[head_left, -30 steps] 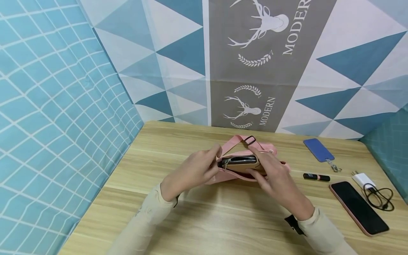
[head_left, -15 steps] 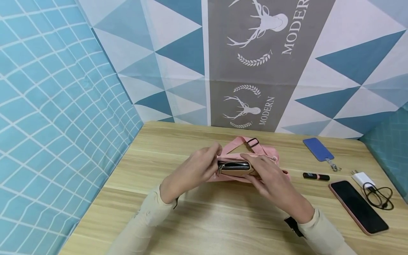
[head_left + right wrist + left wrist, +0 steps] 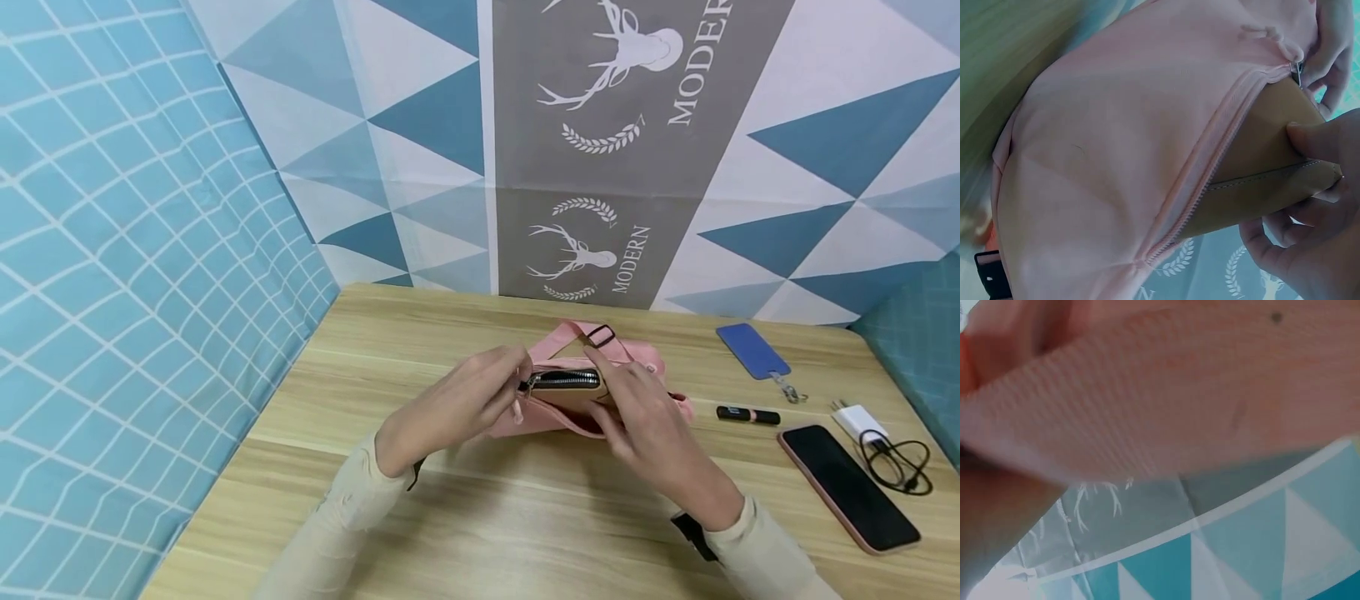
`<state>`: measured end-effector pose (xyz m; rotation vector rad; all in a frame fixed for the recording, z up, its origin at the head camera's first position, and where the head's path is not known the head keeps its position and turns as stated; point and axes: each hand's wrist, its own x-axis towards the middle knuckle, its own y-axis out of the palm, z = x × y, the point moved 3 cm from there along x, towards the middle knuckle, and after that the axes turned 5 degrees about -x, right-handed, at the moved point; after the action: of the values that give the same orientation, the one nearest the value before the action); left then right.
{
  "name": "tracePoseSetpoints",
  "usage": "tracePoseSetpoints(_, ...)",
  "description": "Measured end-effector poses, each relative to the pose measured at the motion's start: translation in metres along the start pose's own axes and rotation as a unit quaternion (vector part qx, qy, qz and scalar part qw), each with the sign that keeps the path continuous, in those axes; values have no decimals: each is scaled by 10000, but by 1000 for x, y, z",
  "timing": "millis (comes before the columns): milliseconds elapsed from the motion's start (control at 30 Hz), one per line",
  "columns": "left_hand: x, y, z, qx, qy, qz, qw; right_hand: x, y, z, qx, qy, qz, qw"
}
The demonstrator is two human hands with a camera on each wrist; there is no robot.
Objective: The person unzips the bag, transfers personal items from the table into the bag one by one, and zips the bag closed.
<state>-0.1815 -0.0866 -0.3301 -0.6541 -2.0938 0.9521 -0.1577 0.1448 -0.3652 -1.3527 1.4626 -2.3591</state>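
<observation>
A pink waist bag lies on the table with its zipped mouth open, seen close in the right wrist view. Partly inside that mouth is a tan zip wallet; its black zipper with silver teeth faces up in the head view. My right hand pinches the wallet, thumb on its near face and fingers on the far side. At the bag's left end my left hand grips the edge beside the zipper pull. The left wrist view is mostly filled by blurred skin, hiding the left fingertips.
To the right on the wooden table lie a blue card holder with a metal clip, a black lipstick-like tube, a phone, and a white charger with a black cable. Patterned cloth walls stand behind and left.
The wallet dipped toward the bag's mouth, then rose slightly, and the bag's front edge gapes wider again. My right fingers have shifted along it; the left hand keeps its place at the bag's end.
</observation>
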Motion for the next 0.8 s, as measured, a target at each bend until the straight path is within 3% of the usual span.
tracePoseSetpoints(100, 0, 0, -2, 341, 68, 60, 9994, 0, -2, -4, 93, 34, 20, 9999)
tracePoseSetpoints(200, 0, 1, -6, 969, 171, 44, 9951, 0, -3, -7, 159, 104, 18, 9998)
tracePoseSetpoints(400, -4, 6, -15, 2404, 96, 50, 9706, 0, -4, -7, 51, 177, 8, 9998)
tracePoseSetpoints(500, -4, 6, -17, 2509, 130, 106, 9679, 0, -5, -5, -42, 211, 0, 9998)
tracePoseSetpoints(800, -6, 2, -19, 1895, 450, 294, 9804, 2, -8, 0, -139, 173, 192, 9996)
